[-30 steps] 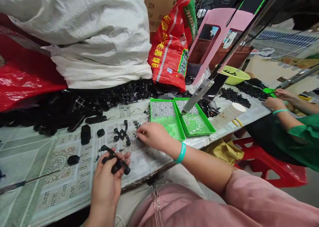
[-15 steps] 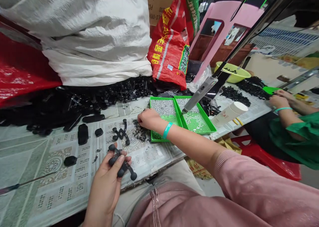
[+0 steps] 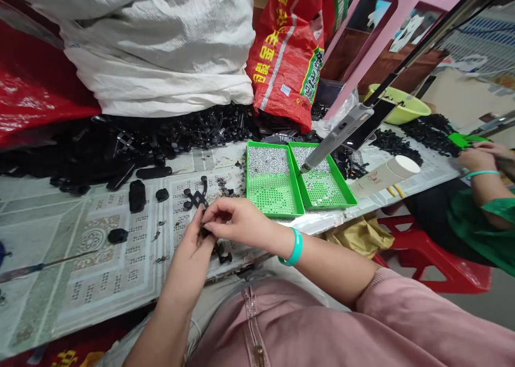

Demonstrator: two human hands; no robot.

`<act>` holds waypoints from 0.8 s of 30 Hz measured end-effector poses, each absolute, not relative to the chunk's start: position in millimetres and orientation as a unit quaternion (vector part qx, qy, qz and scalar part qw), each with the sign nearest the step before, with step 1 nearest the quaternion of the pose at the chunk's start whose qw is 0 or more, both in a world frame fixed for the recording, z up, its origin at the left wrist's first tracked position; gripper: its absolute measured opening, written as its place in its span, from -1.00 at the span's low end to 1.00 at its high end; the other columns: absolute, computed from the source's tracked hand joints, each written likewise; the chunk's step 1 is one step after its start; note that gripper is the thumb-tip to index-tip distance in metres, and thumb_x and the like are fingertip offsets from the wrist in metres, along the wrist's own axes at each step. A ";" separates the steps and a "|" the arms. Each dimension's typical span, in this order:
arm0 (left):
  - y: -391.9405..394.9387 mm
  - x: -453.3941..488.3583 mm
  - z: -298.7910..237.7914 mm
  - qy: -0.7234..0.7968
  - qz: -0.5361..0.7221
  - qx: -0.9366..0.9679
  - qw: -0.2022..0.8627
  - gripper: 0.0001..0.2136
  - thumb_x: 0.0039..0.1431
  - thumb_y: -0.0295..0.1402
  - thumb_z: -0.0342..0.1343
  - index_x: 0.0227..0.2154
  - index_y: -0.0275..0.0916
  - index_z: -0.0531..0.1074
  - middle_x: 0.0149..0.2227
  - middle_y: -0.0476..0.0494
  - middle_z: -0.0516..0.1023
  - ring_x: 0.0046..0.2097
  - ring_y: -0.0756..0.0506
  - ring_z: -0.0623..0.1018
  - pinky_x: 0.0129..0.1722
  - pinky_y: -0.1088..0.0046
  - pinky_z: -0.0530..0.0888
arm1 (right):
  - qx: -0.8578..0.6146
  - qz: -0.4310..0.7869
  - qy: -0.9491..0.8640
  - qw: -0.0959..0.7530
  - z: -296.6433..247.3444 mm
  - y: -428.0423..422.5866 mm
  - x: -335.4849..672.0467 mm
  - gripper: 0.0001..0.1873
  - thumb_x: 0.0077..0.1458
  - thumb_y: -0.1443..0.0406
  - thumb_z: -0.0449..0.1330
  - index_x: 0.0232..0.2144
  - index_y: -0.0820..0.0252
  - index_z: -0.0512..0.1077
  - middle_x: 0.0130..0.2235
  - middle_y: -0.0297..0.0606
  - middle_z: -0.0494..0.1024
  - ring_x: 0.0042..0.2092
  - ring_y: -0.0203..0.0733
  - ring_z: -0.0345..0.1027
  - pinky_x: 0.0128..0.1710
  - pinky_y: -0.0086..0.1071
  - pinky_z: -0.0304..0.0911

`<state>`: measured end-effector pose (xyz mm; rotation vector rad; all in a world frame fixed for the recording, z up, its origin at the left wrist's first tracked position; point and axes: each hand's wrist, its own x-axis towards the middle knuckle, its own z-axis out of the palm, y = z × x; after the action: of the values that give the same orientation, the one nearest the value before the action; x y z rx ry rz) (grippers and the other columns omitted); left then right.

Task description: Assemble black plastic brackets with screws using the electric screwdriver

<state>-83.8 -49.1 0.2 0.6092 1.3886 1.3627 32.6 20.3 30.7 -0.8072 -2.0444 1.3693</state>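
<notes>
My left hand [image 3: 189,265] is closed around a black X-shaped plastic part [image 3: 224,256] with rounded ends, low over the table's front edge. My right hand [image 3: 241,223] meets it there, thumb and forefinger pinched against the part. Whatever lies between those fingertips is hidden. Just beyond the hands, a similar black X-shaped piece [image 3: 196,199] lies on the table. Small black bits [image 3: 225,186] are scattered near the left green tray [image 3: 248,195]. That tray and the right green tray [image 3: 349,194] have perforated bottoms and hold many tiny silvery pieces.
Left of the hands lie black oblong pieces [image 3: 137,196] and a screwdriver [image 3: 24,273]. Black parts [image 3: 193,133] are heaped before a white sack [image 3: 173,50] and red bag [image 3: 281,61]. A grey stick [image 3: 333,136] slants over the trays, near a white cup [image 3: 386,176]. A co-worker's hands [image 3: 478,158] are far right.
My right hand has come back from the small black bits beside the tray to the X-shaped part in my left hand. The view has shifted slightly.
</notes>
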 end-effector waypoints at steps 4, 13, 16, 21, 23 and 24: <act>-52.7 -88.8 0.6 0.587 0.541 0.242 0.551 -0.13 -0.22 -0.41 0.34 0.22 -0.12 0.11 -0.06 -0.18 0.51 -0.01 -0.14 0.49 -0.01 0.33 0.39 | -0.344 0.467 -0.769 0.268 23.4 24.7 45.6 -0.90 0.00 0.36 0.16 -0.37 0.25 0.44 -0.41 -0.34 0.50 -0.40 -0.38 0.32 -0.37 -0.49 0.24; -44.3 -81.1 12.5 0.642 0.509 0.271 0.506 -0.54 -0.39 -0.41 0.36 -0.32 -0.25 0.35 -0.34 -0.13 0.56 -0.24 -0.14 0.57 -0.17 0.29 0.48 | -0.323 0.423 -0.775 0.342 25.2 32.2 44.4 -0.93 0.03 0.38 0.15 -0.38 0.24 0.43 -0.32 -0.32 0.52 -0.26 -0.36 0.38 -0.19 -0.47 0.25; -46.6 -82.1 13.3 0.649 0.507 0.278 0.494 -0.57 -0.35 -0.38 0.36 -0.33 -0.23 0.35 -0.35 -0.11 0.55 -0.23 -0.15 0.56 -0.19 0.28 0.48 | -0.282 0.414 -0.799 0.333 16.6 36.4 43.2 -0.94 0.04 0.38 0.14 -0.38 0.24 0.41 -0.35 -0.32 0.49 -0.31 -0.37 0.34 -0.28 -0.48 0.24; -51.9 -88.6 6.0 0.689 0.508 0.329 0.400 -0.52 -0.31 -0.30 0.40 -0.23 -0.18 0.40 -0.37 -0.06 0.53 -0.20 -0.14 0.53 -0.10 0.26 0.43 | -0.280 0.440 -0.742 0.421 6.2 32.1 37.9 -0.97 0.01 0.38 0.15 -0.41 0.24 0.38 -0.38 -0.30 0.45 -0.34 -0.35 0.32 -0.32 -0.45 0.26; -50.1 -89.0 2.3 0.673 0.576 0.321 0.335 -0.48 -0.30 -0.33 0.41 -0.18 -0.14 0.40 -0.20 -0.08 0.52 -0.07 -0.12 0.48 -0.01 0.31 0.37 | -0.326 0.456 -0.675 0.481 4.6 27.1 32.8 -0.97 -0.02 0.38 0.17 -0.43 0.22 0.37 -0.39 -0.32 0.45 -0.35 -0.35 0.32 -0.33 -0.45 0.27; -48.2 -88.0 1.1 0.651 0.623 0.288 0.323 -0.43 -0.32 -0.37 0.41 -0.14 -0.10 0.38 -0.10 -0.06 0.48 -0.02 -0.10 0.45 -0.01 0.34 0.37 | -0.344 0.460 -0.643 0.506 4.1 24.6 30.1 -0.96 -0.02 0.37 0.17 -0.43 0.20 0.36 -0.39 -0.32 0.45 -0.35 -0.35 0.33 -0.34 -0.45 0.28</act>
<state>-88.0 -48.2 1.1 0.7561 1.7092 1.6363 30.1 24.6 4.1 -0.8309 -1.5517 1.1102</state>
